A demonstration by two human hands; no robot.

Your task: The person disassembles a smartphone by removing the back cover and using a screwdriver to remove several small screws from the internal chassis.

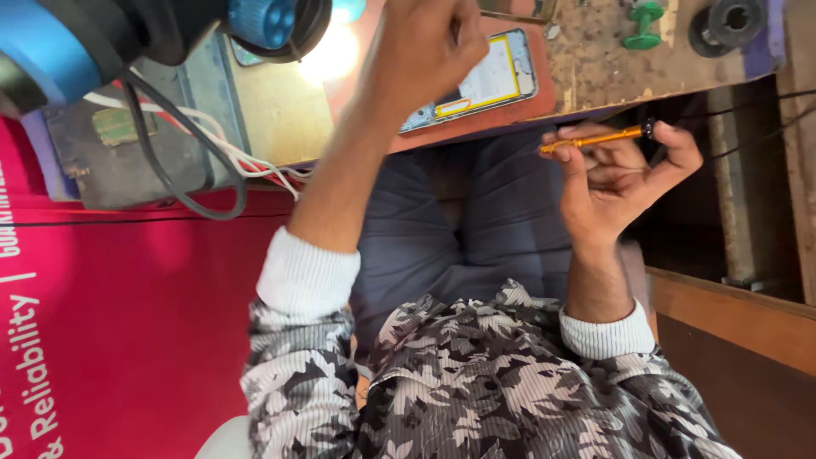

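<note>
My left hand [422,44] reaches over the bench with its fingers curled, seen from the back. It sits over the left end of an opened phone [493,78] with a white, yellow-edged battery; what the fingers hold is hidden. The phone lies on a red mat [518,112]. My right hand [614,180] hovers off the bench edge above my lap. It grips a slim orange screwdriver [595,138] with a black end, lying crosswise between thumb and fingers.
A blue and black tool [59,47] and a bright lamp glow [333,53] sit at top left. Black and white cables [200,166] trail over a grey plate [119,170]. A green part [643,24] and black ring [729,20] rest on the wooden bench [595,64]. Red banner [136,323] at left.
</note>
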